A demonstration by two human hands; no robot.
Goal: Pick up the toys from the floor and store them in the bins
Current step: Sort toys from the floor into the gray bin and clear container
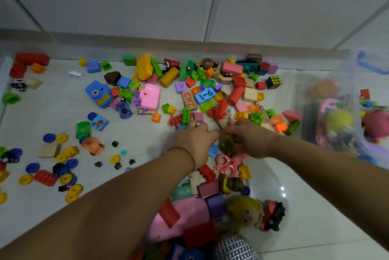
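Observation:
Toys lie scattered over the pale tiled floor (147, 175): building bricks, number blocks such as the blue "1-6" block (204, 95), a pink toy camera (149, 96), a blue toy camera (99, 93) and several wheels. My left hand (192, 140) reaches into the middle of the pile, fingers curled down on the floor just below a green brick (186, 115); whatever is under them is hidden. Right beside it, my right hand (251, 140) grips an olive-green toy (226, 145). A clear plastic bin (328, 99) holding toys stands at the right.
The wall's skirting (189, 46) runs behind the pile. Pink scissors (225, 165), a blonde doll (246, 213) and big pink and red pieces are heaped under my forearms. Blue and yellow wheels (63, 175) are spread at the left. A Rubik's cube (273, 81) sits near the bin.

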